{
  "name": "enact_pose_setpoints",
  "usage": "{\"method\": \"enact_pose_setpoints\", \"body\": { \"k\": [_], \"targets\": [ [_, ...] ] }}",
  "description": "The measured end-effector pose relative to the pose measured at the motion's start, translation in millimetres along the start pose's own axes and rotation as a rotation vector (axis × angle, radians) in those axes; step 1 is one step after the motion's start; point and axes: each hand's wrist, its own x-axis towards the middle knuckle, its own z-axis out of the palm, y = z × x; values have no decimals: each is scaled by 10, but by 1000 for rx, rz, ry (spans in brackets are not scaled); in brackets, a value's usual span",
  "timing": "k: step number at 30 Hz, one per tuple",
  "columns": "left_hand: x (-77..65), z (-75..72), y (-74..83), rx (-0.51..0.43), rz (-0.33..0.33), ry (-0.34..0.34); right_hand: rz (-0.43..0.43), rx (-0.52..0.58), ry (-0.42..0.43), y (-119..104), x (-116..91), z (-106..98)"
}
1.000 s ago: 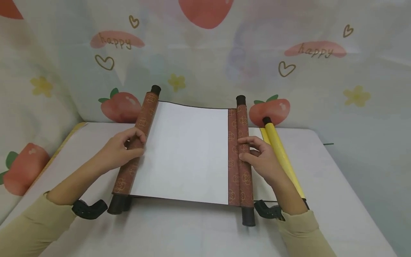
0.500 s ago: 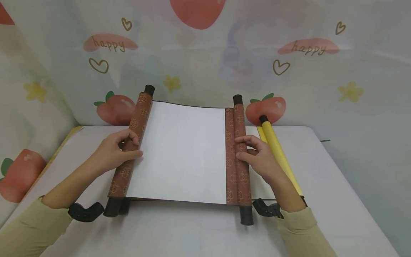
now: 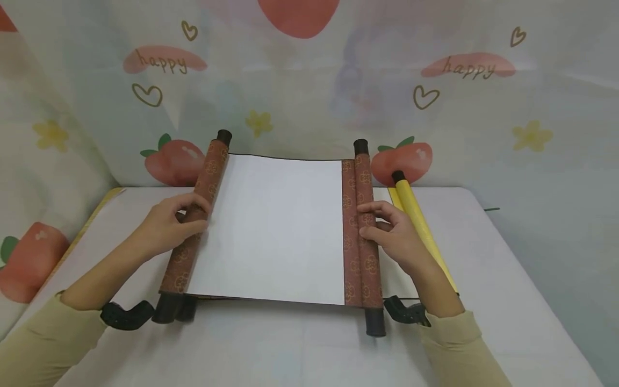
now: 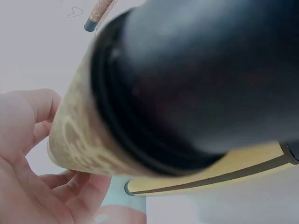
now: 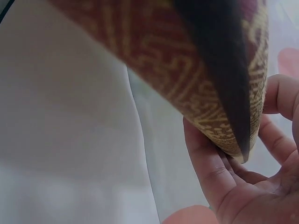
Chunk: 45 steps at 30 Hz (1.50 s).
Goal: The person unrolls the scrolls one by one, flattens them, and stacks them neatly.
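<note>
A scroll with brown-red, gold-patterned rollers and black end knobs is partly unrolled, and its blank white paper (image 3: 275, 231) spans the gap between them. Around the middle of the left roller (image 3: 211, 167), my left hand (image 3: 166, 226) curls its fingers and thumb. My right hand (image 3: 394, 236) pinches the right roller (image 3: 369, 263) between thumb and fingers. In the left wrist view a black knob (image 4: 196, 70) looms close and hides much of the roller. The right wrist view shows the patterned roller (image 5: 210, 102) in my right hand, a dark band along it.
Behind my right hand a yellow roller (image 3: 419, 217) with a black knob lies slanted on the white table (image 3: 290, 349), pale paper beside it. A second black knob (image 3: 186, 310) shows beneath the left roller. A fruit-printed cloth (image 3: 300, 97) hangs behind.
The left roller has moved slightly left with my left hand, and a little more white paper shows. My left thumb reached onto the paper half a second ago and is now back at the roller.
</note>
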Motion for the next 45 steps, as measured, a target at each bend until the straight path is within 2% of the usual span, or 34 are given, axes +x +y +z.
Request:
{"method": "enact_pose_setpoints", "body": {
  "k": [5,10,20,25,29,40,45],
  "targets": [
    [-2,-5,-33,7,-8,-10,5,-16,-4,52,-8,-53],
    [3,-10,-68,-29,-6,-31,9,-20,-9,88,-30,-80],
    [13,-34,-84,-55,36,-45,8,-9,-17,82,-53,-125],
    [19,-35,-58,-70,10,-72,12,-13,-28,63,-66,-170],
    [24,-27,-47,-68,-17,-66,13,-36,-39,21,-69,-208],
    [57,0,-36,-58,53,-72,49,-139,-36,-28,-117,-317],
    [55,-4,-22,-78,45,-87,48,-149,-32,-15,-141,-346]
  ]
}}
